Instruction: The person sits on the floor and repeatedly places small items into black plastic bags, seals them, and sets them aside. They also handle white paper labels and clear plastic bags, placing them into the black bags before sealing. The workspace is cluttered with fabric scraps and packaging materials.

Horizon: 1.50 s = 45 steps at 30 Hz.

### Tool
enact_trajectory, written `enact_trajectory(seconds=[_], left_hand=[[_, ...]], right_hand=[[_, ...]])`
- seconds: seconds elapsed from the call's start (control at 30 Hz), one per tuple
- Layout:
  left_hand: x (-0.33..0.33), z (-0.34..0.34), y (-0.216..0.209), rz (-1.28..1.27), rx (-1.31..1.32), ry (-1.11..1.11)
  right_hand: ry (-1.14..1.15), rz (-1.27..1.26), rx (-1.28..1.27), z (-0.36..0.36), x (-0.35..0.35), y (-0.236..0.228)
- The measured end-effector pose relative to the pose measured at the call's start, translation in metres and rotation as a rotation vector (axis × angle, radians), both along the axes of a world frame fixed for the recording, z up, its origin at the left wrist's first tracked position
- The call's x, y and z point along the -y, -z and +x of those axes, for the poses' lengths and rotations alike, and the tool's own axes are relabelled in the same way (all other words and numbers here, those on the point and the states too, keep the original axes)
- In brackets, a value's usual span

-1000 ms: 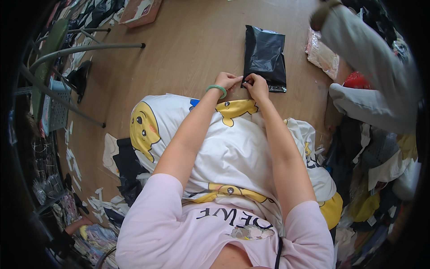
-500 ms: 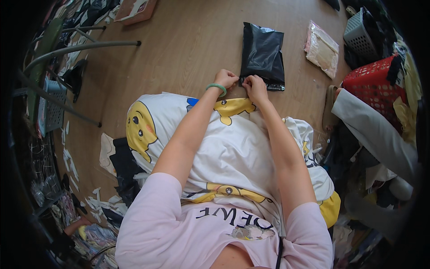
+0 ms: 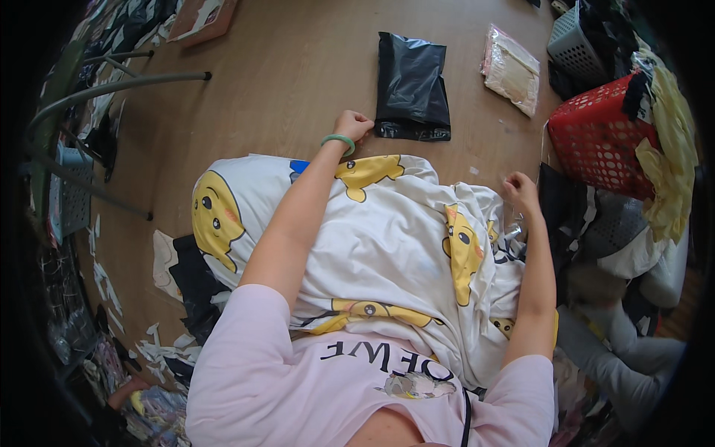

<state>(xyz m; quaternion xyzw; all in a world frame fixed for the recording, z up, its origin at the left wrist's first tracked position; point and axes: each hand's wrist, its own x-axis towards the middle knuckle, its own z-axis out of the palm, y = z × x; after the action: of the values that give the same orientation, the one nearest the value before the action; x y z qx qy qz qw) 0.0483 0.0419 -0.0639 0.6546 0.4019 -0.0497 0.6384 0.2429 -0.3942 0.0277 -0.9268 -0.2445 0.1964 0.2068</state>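
Observation:
A black plastic mailing bag point(image 3: 412, 86) lies flat on the wooden floor ahead of me. My left hand point(image 3: 354, 123), with a green bangle on the wrist, is curled into a fist at the bag's lower left corner. My right hand point(image 3: 521, 190) is out to the right with loose fingers, over dark cloth and a crinkled clear wrapper point(image 3: 512, 227) beside a red basket point(image 3: 596, 134). It grips nothing that I can see. A white cloth printed with yellow cartoon figures point(image 3: 387, 238) covers my lap under both forearms.
A clear packet with a pale item point(image 3: 510, 68) lies right of the black bag. A grey basket point(image 3: 570, 37) and heaped clothes stand at the right, with another person's grey-trousered leg point(image 3: 618, 350) below. Metal chair legs point(image 3: 112, 82) and scattered scraps point(image 3: 171, 261) are at the left.
My right hand has left the black bag's lower edge and swung right toward the pile by the red basket. My left hand stays at the bag's corner.

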Motion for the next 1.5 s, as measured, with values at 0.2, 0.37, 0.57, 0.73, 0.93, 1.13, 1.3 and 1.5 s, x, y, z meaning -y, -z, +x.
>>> enact_trajectory(seconds=[0.2,0.37,0.57,0.73,0.93,1.13,1.3,1.5], left_hand=[[-0.001,0.007,0.016,0.045,0.039,0.043],[-0.021,0.008,-0.007,0.645,-0.009,0.153],[-0.021,0.030,-0.047,1.427,0.402,0.638],[-0.015,0.038,-0.054,1.440,0.367,1.127],[-0.016,0.030,-0.055,1.397,0.295,1.262],[-0.026,0.027,-0.055,1.294,0.373,1.309],[-0.034,0.022,-0.063,1.213,0.396,1.381],[-0.037,0.017,-0.058,1.188,0.518,1.331]], right_hand=[[-0.008,-0.903,0.399,0.031,0.099,-0.008],[-0.243,-0.899,0.642,0.029,-0.002,-0.046],[-0.750,-0.339,0.876,0.010,-0.143,-0.014],[-1.029,-0.201,0.969,0.009,-0.195,0.028],[-1.108,-0.103,0.702,0.029,-0.197,0.044],[-1.124,-0.101,0.540,0.032,-0.186,0.053],[-1.054,-0.038,0.424,0.026,-0.182,0.055],[-0.978,0.035,0.280,0.019,-0.180,0.047]])
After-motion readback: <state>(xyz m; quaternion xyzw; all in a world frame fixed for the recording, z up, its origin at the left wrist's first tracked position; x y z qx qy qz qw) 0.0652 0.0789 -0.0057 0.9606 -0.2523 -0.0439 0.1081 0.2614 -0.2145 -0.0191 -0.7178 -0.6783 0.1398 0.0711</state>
